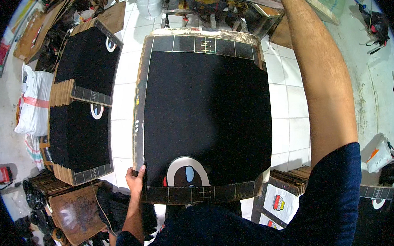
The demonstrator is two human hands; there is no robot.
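Observation:
A large flat board (204, 45) with dark marked strips at its near and far ends lies across the middle in front of me. Black fabric (202, 110) covers it between the strips. Near the close end, the fabric carries a round cream, blue and red print (187, 172). At the board's near left corner, my left hand (135, 180) is closed on the edge, thumb on top and the other fingers mostly hidden. My right forearm (321, 76) reaches far forward past the board's right side. The right hand lies beyond the upper edge of the view.
To the left stand stacks of similar boards (61, 92) with black fabric, beside a white sack (35, 108). More stacked boards (288, 179) and white printed pieces (280, 204) are at the near right. A cluttered metal frame (212, 21) stands beyond the board.

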